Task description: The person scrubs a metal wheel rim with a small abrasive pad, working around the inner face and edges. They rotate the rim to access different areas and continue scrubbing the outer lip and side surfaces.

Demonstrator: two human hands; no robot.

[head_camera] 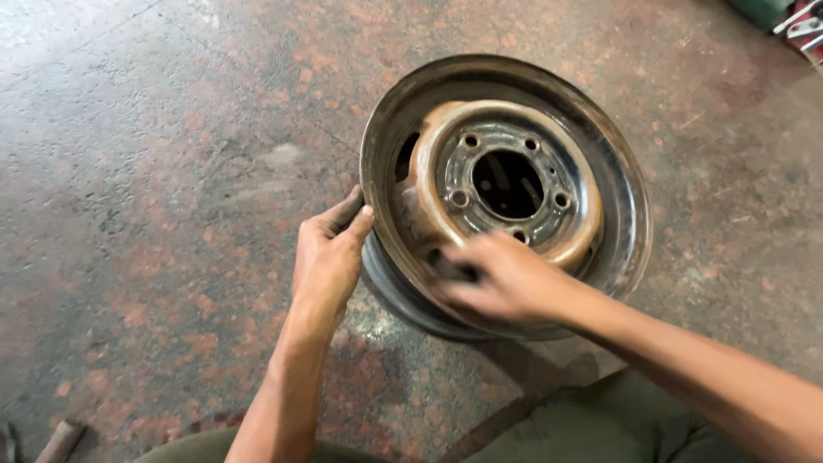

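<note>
Left hand (328, 257) clamps the outer lip of the rusty steel wheel rim (506, 193), right hand (501, 279) blurred inside — grip unclear — it looks heavy, stiff, best held by its edge.

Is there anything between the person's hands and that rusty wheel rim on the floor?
Nothing visible. The left hand already rests on the outer edge of the steel wheel rim, and the right hand, blurred, lies over the rim's near inner face. The concrete floor around it shows no obstacle.

No packages, labels, signs or screens appear in this view. The visible surfaces carry no printed panel or display of any kind.
</note>
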